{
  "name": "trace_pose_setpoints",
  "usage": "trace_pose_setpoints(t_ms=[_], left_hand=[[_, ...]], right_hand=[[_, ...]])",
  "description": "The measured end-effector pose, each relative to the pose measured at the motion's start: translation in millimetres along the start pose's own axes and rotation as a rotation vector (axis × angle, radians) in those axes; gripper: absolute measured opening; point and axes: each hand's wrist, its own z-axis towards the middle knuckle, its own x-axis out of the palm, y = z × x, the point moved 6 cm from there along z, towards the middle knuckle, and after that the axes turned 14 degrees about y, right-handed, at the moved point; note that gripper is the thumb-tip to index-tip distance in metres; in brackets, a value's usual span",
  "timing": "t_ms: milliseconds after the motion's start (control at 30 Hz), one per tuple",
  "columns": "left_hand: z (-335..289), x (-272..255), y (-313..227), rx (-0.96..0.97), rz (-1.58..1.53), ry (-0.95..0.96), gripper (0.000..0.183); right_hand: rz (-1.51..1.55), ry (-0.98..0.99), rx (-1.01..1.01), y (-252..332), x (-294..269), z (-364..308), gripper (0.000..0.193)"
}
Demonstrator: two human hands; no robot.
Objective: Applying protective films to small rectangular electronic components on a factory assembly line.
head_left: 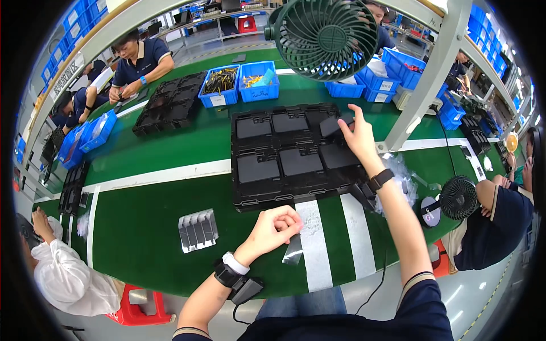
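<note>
In the middle of the bench lies a black compartment tray (273, 196) with flat dark rectangular parts (259, 167) in several of its pockets. At its far right corner my right hand (359, 139) grips one more dark rectangular part (330, 126) by its right edge, tilted over a pocket. Closer to me, my left hand (274, 230) is closed with thumb and fingertips pinching a clear plastic film strip (293, 251), which hangs down beside a white stripe. To the left of that hand, a row of dark strips on a clear sheet (198, 230) rests on the green mat.
A green fan (327, 42) hangs above the far side. Blue bins (259, 82) and another black tray (168, 105) stand farther back. Crumpled clear plastic (398, 182) and a small black fan (458, 196) are at right, by a metal post (424, 79). Co-workers sit around.
</note>
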Motion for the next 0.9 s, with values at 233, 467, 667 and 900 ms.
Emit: trace_pose_setpoints(t_ms=[233,467,667,900], left_hand=[[-3.5,-5.9,-8.5,0.05,0.182,-0.083,0.01],[-3.0,-6.9,-12.4,0.036,0.3,-0.114,0.01],[-4.2,-3.7,-19.2,0.061,0.512,-0.016,0.015],[-7.9,-6.7,-16.8,0.056,0.559,0.037,0.02]], right_hand=[[-0.218,0.036,-0.195,-11.2,34.5,-3.0,0.018],[-0.523,-0.009,-0.166,-6.1,47.0,-16.7,0.034],[-0.087,-0.075,-0.286,5.5,19.7,-20.0,0.022],[0.107,0.114,-0.738,98.4,8.4,-118.6,0.016]])
